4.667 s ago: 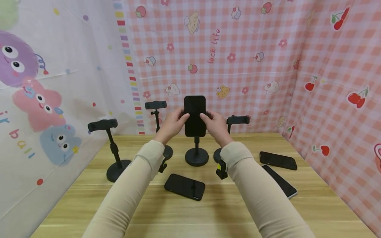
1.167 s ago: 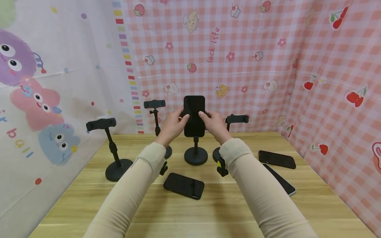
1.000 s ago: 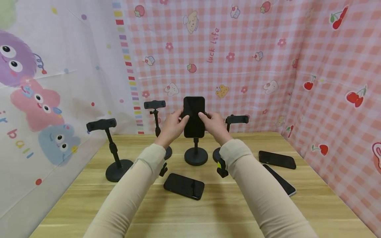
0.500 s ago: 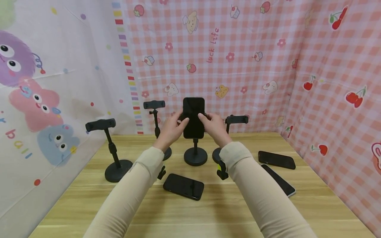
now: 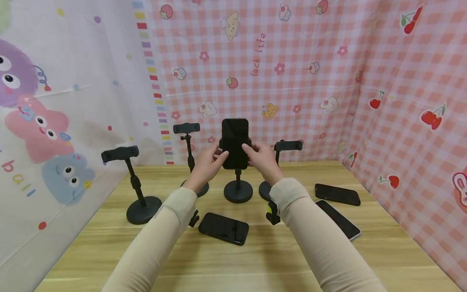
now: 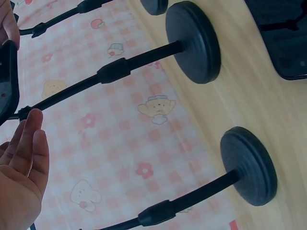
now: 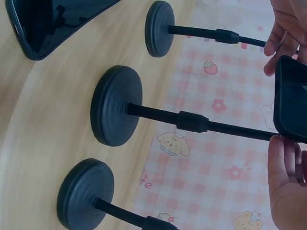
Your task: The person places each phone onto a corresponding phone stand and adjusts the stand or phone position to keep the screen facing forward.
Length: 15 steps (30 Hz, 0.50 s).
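Observation:
A black smartphone (image 5: 235, 136) stands upright in the holder of the middle phone stand (image 5: 238, 191), its dark screen towards me. My left hand (image 5: 206, 165) is at the phone's lower left edge, thumb tip over the rim, fingers loosely extended. Whether it touches the phone cannot be told. On the other side my right hand (image 5: 263, 160) has its thumb over the screen's right edge and its fingers behind. In the right wrist view those fingers (image 7: 277, 160) look fairly straight beside the phone (image 7: 292, 103). Clamp ends show at both sides of the phone.
Other black phone stands with bare clamps flank it: far left (image 5: 144, 210), left (image 5: 187, 129) and right (image 5: 289, 145). One phone (image 5: 223, 228) lies in front on the wooden table (image 5: 226, 267). Two more phones (image 5: 337, 194) lie at the right. Printed curtains surround the table.
Both hands have loosened and slid slightly down and outward from the phone's sides, baring the clamp ends. The phone stays upright on the stand. The view has shifted slightly.

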Available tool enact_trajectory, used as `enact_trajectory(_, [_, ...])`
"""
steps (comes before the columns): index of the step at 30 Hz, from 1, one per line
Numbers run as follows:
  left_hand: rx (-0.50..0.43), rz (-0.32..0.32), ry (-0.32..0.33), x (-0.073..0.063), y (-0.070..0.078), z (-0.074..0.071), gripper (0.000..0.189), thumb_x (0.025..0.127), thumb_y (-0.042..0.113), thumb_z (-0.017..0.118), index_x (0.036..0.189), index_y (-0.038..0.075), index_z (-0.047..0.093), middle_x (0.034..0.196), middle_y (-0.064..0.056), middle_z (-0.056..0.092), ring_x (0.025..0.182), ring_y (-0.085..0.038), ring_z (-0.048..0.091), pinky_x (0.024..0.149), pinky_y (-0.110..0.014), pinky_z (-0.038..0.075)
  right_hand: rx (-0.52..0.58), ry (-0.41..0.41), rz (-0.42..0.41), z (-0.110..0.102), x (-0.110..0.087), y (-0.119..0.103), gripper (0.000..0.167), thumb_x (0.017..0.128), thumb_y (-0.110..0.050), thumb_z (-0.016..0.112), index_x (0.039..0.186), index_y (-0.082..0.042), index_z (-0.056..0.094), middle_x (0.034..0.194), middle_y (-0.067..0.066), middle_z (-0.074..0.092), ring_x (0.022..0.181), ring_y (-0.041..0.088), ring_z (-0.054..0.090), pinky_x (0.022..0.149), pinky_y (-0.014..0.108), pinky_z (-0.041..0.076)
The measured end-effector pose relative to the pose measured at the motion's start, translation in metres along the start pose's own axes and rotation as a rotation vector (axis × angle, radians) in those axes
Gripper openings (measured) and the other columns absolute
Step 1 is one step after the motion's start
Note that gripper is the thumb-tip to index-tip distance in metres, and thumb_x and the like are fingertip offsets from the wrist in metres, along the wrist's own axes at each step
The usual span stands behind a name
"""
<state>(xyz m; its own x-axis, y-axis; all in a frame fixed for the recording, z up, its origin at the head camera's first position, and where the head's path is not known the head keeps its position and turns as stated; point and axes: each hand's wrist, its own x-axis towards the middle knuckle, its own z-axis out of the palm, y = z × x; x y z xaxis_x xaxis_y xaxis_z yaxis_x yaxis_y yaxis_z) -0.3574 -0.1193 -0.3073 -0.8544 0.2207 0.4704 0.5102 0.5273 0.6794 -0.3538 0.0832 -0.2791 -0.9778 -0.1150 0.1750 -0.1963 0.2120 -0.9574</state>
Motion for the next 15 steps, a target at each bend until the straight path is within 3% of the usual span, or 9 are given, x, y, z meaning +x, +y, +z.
enact_trajectory(4, [0.010, -0.044, -0.018, -0.006, -0.003, 0.001, 0.054, 0.104, 0.043, 0.050, 0.147, 0.011, 0.045, 0.121, -0.012, 0.063, 0.104, -0.025, 0.063, 0.087, -0.045, 0.053, 0.010, -0.013, 0.024, 0.000, -0.001, 0.006, 0.050, 0.100, -0.041, 0.059, 0.135, -0.006, 0.059, 0.120, 0.013, 0.063, 0.104, 0.027, 0.061, 0.090, 0.041, 0.053])
enact_trajectory(10, [0.009, -0.034, -0.045, -0.013, -0.011, 0.005, 0.055, 0.104, 0.039, 0.050, 0.149, 0.009, 0.043, 0.118, -0.013, 0.065, 0.095, -0.024, 0.068, 0.082, -0.044, 0.054, 0.001, -0.053, 0.039, -0.002, -0.005, 0.015, 0.059, 0.099, -0.042, 0.059, 0.144, -0.005, 0.050, 0.135, 0.014, 0.056, 0.112, 0.029, 0.058, 0.091, 0.041, 0.053])
enact_trajectory(15, [0.009, -0.059, -0.063, -0.021, -0.016, 0.008, 0.053, 0.104, 0.039, 0.052, 0.148, 0.011, 0.045, 0.116, -0.011, 0.066, 0.091, -0.023, 0.068, 0.080, -0.044, 0.055, 0.004, -0.099, 0.037, -0.004, -0.008, 0.024, 0.062, 0.099, -0.047, 0.058, 0.144, -0.005, 0.050, 0.138, 0.014, 0.055, 0.114, 0.030, 0.061, 0.092, 0.042, 0.053])
